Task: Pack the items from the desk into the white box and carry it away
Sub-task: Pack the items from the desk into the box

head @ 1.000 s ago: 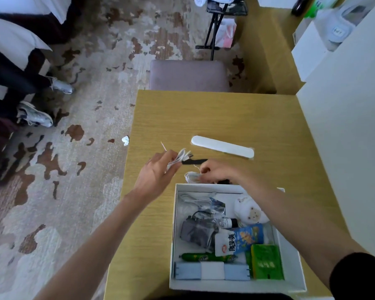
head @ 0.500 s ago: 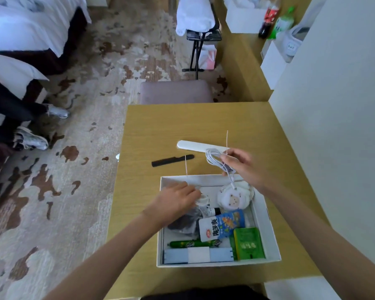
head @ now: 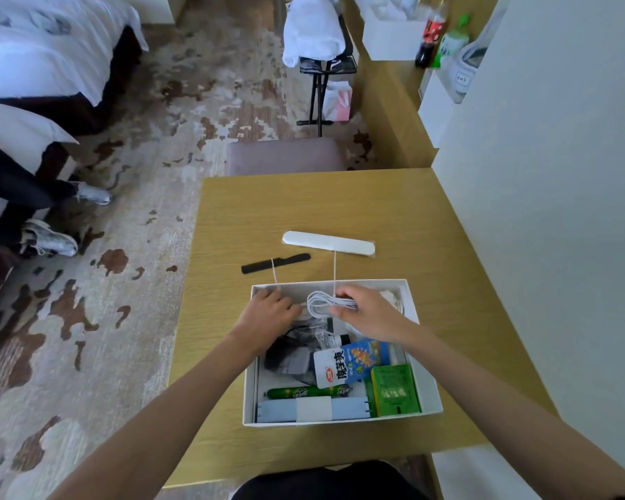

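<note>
The white box (head: 428, 359) sits on the wooden desk (head: 340, 203), near its front edge. Inside lie a blue-white snack packet (head: 350, 362), a green carton (head: 394, 391), a green sausage (head: 307, 392), a pale blue pack (head: 311, 409) and a dark pouch (head: 289, 355). My right hand (head: 370, 313) holds a coiled white cable (head: 320, 303) over the box's far end. My left hand (head: 267, 315) rests in the far left corner, fingers curled on a second white cable, mostly hidden, with a thin tie sticking up. A black comb (head: 275, 263) and a long white flat case (head: 329, 242) lie on the desk beyond the box.
A white wall (head: 556, 211) borders the desk's right side. A padded stool (head: 285, 155) stands at the far edge. On the carpet to the left are a person's legs and shoes (head: 51, 240). A folding rack with white towels (head: 314, 34) stands farther back.
My right hand has brought the coiled cable down and left, from above the far rim into the box. My left hand has shifted toward the far left corner.
</note>
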Demonstrator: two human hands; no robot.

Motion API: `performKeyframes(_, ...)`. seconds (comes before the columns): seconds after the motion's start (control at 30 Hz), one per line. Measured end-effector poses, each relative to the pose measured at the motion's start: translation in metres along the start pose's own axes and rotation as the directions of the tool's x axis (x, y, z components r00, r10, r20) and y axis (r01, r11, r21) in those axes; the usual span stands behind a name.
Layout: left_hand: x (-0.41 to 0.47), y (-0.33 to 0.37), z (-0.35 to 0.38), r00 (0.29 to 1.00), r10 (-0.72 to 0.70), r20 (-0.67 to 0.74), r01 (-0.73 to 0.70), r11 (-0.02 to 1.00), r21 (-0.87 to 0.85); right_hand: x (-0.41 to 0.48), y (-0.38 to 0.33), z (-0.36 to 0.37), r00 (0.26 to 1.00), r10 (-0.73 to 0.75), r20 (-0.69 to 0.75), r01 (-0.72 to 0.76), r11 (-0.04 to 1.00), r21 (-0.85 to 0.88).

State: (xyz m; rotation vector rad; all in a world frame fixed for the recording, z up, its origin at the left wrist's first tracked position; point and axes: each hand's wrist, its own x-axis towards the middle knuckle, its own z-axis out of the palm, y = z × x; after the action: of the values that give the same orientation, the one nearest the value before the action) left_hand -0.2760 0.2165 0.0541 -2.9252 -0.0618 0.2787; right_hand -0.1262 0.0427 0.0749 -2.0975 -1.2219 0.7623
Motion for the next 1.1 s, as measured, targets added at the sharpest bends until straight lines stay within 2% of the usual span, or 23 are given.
performKeyframes(0.1,0.0,-0.003,-0.005,1.0,-0.014,0.025,0.014,1.0,-0.002,0.01,0.002,0.013,0.999,-0.023,-0.037,0.02,0.995,-0.094)
performKeyframes(0.2,-0.002,-0.009,-0.008,1.0,-0.019,-0.003,0.019,0.997,-0.079,0.018,-0.001,0.023,0.993,-0.083,-0.082,0.073,0.99,-0.121)
performKeyframes(0.33,-0.022,-0.022,-0.013,0.968,-0.067,-0.244,-0.006,0.958,-0.287,0.025,-0.002,0.03,0.98,-0.176,-0.091,0.159,0.973,-0.166)
performKeyframes(0.4,-0.03,-0.026,-0.013,0.932,-0.064,-0.357,-0.056,0.947,-0.317,0.028,0.0,0.036,0.968,-0.224,-0.112,0.204,0.965,-0.166)
performKeyframes(0.47,-0.035,-0.028,-0.014,0.911,-0.071,-0.406,-0.077,0.939,-0.336,0.031,0.002,0.04,0.958,-0.255,-0.134,0.23,0.957,-0.176)
performKeyframes(0.53,-0.036,-0.027,-0.014,0.899,-0.082,-0.429,-0.083,0.933,-0.351,0.032,0.006,0.044,0.948,-0.287,-0.135,0.246,0.934,-0.259)
performKeyframes(0.67,-0.032,-0.011,-0.008,0.908,-0.022,-0.419,-0.125,0.939,-0.319,0.029,0.019,0.049,0.919,-0.378,-0.108,0.27,0.806,-0.526)
performKeyframes(0.8,-0.021,0.003,-0.001,0.95,0.011,-0.312,-0.099,0.959,-0.267,0.027,0.025,0.047,0.913,-0.404,-0.066,0.266,0.709,-0.653)
performKeyframes(0.93,-0.018,-0.003,-0.003,0.958,-0.061,-0.281,-0.068,0.902,-0.427,0.019,0.021,0.037,0.909,-0.406,-0.095,0.262,0.733,-0.628)
performKeyframes(1.1,-0.011,-0.021,-0.021,0.91,-0.254,-0.328,-0.049,0.719,-0.694,0.014,0.005,0.001,0.917,-0.365,-0.158,0.265,0.857,-0.443)
